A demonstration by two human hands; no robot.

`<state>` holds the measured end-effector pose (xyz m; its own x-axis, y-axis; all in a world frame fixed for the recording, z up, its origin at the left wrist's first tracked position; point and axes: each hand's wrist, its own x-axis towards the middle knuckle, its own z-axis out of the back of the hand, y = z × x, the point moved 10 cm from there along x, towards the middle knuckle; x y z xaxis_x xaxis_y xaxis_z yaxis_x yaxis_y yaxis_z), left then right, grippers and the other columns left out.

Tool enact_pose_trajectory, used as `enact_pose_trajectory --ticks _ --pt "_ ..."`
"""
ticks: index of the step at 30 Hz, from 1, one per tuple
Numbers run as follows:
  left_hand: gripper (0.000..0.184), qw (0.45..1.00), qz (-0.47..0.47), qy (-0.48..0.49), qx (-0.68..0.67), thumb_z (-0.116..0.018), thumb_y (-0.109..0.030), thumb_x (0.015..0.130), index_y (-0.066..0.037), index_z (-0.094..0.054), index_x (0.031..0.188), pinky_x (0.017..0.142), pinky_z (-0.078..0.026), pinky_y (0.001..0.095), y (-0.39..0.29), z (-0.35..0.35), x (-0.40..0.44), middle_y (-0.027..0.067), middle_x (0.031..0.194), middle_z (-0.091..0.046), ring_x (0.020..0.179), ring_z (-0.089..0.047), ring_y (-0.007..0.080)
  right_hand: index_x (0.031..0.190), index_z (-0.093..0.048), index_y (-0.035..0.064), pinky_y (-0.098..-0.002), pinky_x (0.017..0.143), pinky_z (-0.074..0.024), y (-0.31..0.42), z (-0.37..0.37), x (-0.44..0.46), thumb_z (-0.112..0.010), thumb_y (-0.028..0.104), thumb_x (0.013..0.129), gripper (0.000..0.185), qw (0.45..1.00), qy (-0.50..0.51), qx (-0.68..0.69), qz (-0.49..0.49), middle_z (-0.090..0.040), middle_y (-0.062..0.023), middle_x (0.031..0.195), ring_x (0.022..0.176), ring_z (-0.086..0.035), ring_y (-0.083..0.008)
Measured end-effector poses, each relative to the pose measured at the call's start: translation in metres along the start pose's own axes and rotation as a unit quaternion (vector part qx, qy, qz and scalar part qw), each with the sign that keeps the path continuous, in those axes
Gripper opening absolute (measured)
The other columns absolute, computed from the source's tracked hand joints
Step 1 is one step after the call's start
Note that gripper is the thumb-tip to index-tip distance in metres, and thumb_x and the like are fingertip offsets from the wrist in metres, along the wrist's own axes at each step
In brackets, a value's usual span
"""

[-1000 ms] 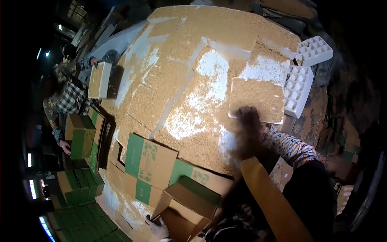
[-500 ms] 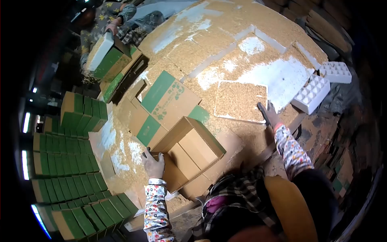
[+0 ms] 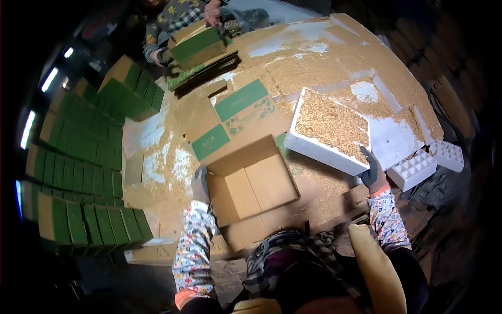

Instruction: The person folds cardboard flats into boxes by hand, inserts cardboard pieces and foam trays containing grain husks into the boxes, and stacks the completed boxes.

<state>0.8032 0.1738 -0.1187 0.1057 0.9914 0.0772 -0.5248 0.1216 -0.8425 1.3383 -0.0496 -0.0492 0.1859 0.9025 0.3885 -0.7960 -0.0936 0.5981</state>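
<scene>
An empty cardboard box (image 3: 256,191) stands open-topped before me, and my left hand (image 3: 200,184) grips its left wall. My right hand (image 3: 372,170) holds the right end of a white foam tray (image 3: 327,154), tilted and raised above the table. Wood shavings or a similar loose brown material fill that tray to its rim. The tray's left end is close to the box's upper right corner, above it. Behind the box lies a flat green and brown carton (image 3: 246,107).
Loose brown material covers much of the table (image 3: 298,70). White egg-crate-like foam blocks (image 3: 413,168) sit at its right edge. Rows of green cartons (image 3: 83,220) are stacked at left. A co-worker (image 3: 180,15) handles a green carton (image 3: 196,47) across the table.
The filled foam tray has been lifted off the table and moved toward the box in my right hand. My left hand stays at the box. The co-worker's foam piece is no longer visible above the carton.
</scene>
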Motion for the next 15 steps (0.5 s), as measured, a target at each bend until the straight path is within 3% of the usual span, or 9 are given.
enact_pose_trajectory --ticks 1,4,5,6,7,8,11,14,15 --pt "0.023 0.962 -0.163 0.027 0.216 -0.044 -0.008 0.089 -0.004 -0.059 0.105 0.077 -0.048 0.0361 -0.078 -0.009 -0.003 0.0174 0.101 -0.061 0.091 -0.06 0.0326 0.124 -0.053 0.0017 -0.0359 0.096 -0.043 0.028 0.008 0.013 -0.058 0.002 0.084 0.04 0.999 0.015 0.029 0.041 -0.05 -0.0191 0.13 0.116 -0.052 -0.0288" --pt "0.017 0.956 -0.197 -0.065 0.207 -0.05 -0.008 0.087 0.0 -0.061 0.096 0.069 -0.048 0.0321 -0.075 -0.02 0.026 0.0159 0.085 -0.062 0.077 -0.061 0.0257 0.123 -0.053 0.0022 -0.0359 0.096 -0.0426 0.104 0.006 0.056 -0.058 0.0 0.083 0.04 0.984 0.113 0.057 0.124 -0.051 -0.0181 0.128 0.116 -0.052 -0.0287" --pt "0.017 0.997 -0.078 -0.007 0.011 -0.049 -0.012 0.089 -0.001 -0.06 0.095 0.064 -0.046 0.0324 -0.057 -0.039 0.041 0.0138 0.082 -0.061 0.072 -0.058 0.0239 0.121 -0.054 0.0012 -0.0349 0.095 -0.0428 0.121 0.0 0.069 -0.057 0.002 0.086 0.036 0.98 0.16 0.092 0.075 -0.051 -0.0183 0.128 0.115 -0.052 -0.0265" --pt "0.018 0.954 0.062 -0.008 -0.293 -0.049 -0.015 0.091 -0.001 -0.059 0.094 0.06 -0.044 0.0326 -0.036 -0.058 0.049 0.0118 0.079 -0.059 0.066 -0.055 0.0221 0.12 -0.054 0.0001 -0.0339 0.095 -0.043 0.136 -0.016 0.079 -0.055 0.005 0.088 0.033 0.969 0.211 0.122 0.024 -0.051 -0.0184 0.127 0.115 -0.052 -0.0243" --pt "0.02 0.855 0.179 -0.072 -0.482 -0.049 -0.019 0.093 -0.002 -0.058 0.092 0.056 -0.042 0.0328 -0.018 -0.078 0.049 0.0097 0.076 -0.057 0.06 -0.052 0.0203 0.119 -0.054 -0.0013 -0.0319 0.094 -0.043 0.159 -0.024 0.086 -0.055 0.009 0.09 0.031 0.962 0.224 0.043 0.147 -0.052 -0.0167 0.125 0.113 -0.052 -0.0216" --pt "0.026 0.833 0.216 -0.074 -0.503 -0.048 -0.025 0.093 -0.002 -0.055 0.102 0.065 -0.041 0.0321 -0.011 -0.095 0.053 0.0102 0.089 -0.056 0.074 -0.052 0.0218 0.117 -0.054 -0.0027 -0.0298 0.092 -0.043 0.181 -0.035 0.085 -0.054 0.013 0.092 0.03 0.935 0.228 -0.032 0.269 -0.053 -0.0151 0.123 0.111 -0.052 -0.019" --pt "0.056 0.844 0.221 0.031 -0.487 -0.045 -0.044 0.095 -0.002 -0.043 0.131 0.094 -0.04 0.0303 -0.001 -0.13 0.065 0.0116 0.128 -0.052 0.116 -0.049 0.0264 0.117 -0.054 -0.0006 -0.0286 0.08 -0.0451 0.192 -0.107 0.091 -0.056 0.016 0.091 0.031 0.949 0.262 0.172 -0.036 -0.058 -0.0061 0.1 0.095 -0.054 -0.0133" --pt "0.064 0.734 0.187 0.114 -0.643 -0.051 -0.046 0.092 -0.002 -0.038 0.137 0.105 -0.028 0.0286 -0.006 -0.073 0.024 0.0058 0.141 -0.04 0.129 -0.036 0.0182 0.117 -0.053 0.0021 -0.024 0.061 -0.0432 0.145 -0.162 0.056 -0.058 0.013 0.089 0.03 0.872 0.305 0.221 -0.313 -0.055 0.0022 0.078 0.074 -0.053 -0.0065" --pt "0.067 0.748 0.202 0.102 -0.624 -0.053 -0.046 0.091 -0.001 -0.036 0.137 0.105 -0.028 0.0306 0.031 -0.074 0.021 0.0093 0.137 -0.044 0.128 -0.036 0.0215 0.116 -0.054 0.0019 -0.0226 0.057 -0.0412 0.146 -0.171 0.051 -0.059 0.011 0.088 0.03 0.868 0.293 0.225 -0.332 -0.054 0.0036 0.077 0.069 -0.051 -0.0053"
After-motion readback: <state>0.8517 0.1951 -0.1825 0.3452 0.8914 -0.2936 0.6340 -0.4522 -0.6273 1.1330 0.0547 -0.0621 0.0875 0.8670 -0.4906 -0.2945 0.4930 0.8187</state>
